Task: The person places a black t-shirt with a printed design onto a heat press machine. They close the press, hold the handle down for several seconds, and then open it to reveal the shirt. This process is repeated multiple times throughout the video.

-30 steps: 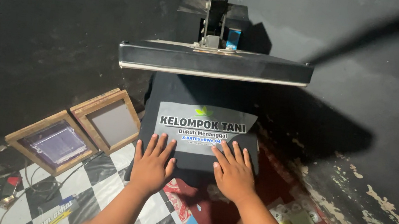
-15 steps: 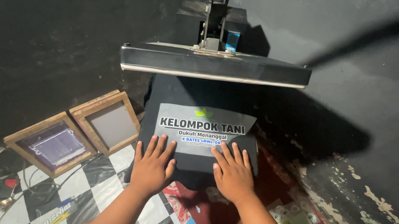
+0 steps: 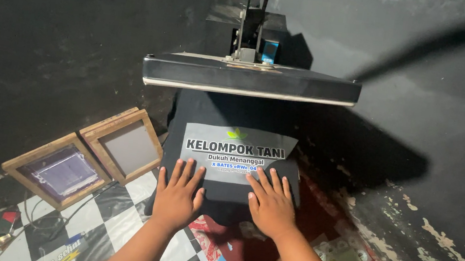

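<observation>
**Smoothing the shirt under the open press**

Both hands lie flat, fingers spread, gripping nothing. The left hand (image 3: 177, 196) and the right hand (image 3: 271, 202) press on the front edge of a dark shirt (image 3: 226, 188) spread over the lower bed of a heat press. A grey transfer sheet (image 3: 236, 151) with printed lettering and a small green leaf mark lies on the shirt, just beyond the fingertips; the right fingers touch its lower edge, the left ones reach close to it. The upper platen (image 3: 250, 80) hangs raised above, well clear of the hands.

To do this step well, the palms would best stay flat and push evenly outward, so that the cloth lies without creases and the sheet is not dragged askew. The sheet looks roughly square to the bed, and light pressure near its edge should keep it so.

Count: one press, one shirt, one sheet, two hands. Two wooden screen frames (image 3: 120, 145) lean at the left by the wall, above a chequered floor mat (image 3: 117, 216).
</observation>
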